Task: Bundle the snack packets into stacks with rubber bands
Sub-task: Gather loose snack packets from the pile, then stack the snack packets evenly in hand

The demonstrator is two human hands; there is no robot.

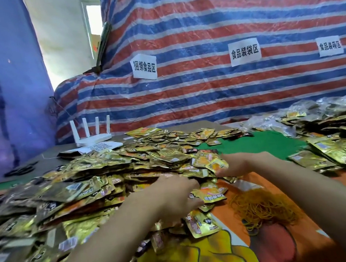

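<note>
Both hands are in the near edge of the main heap of snack packets [99,182], which covers the left and middle of the counter [198,124].

Left hand [177,195]: fingers curled in around a few loose packets at the heap's edge. Looks like a gather grip, though motion blur makes that soft.

Right hand [237,163]: palm toward the heap, fingertips buried under packets. Can't tell if they're apart or clamped on anything.

My read: the two hands face each other to rake packets together and square them into a stack. No stack formed yet, no band on anything.

Rubber bands [266,206] sit in a loose tangle just beside the right forearm, near the heap but apart from it. That makes sense, since the right hand only needs a short reach once a stack is held.

A second heap [335,129] lies far right, separated by bare green cloth [254,143], probably a sorted or finished lot. A white router [91,134] sits at the back, clear of the work.

Risk: the foil is slick, so a stack will likely fan out unless one hand keeps it pinched during banding.
</note>
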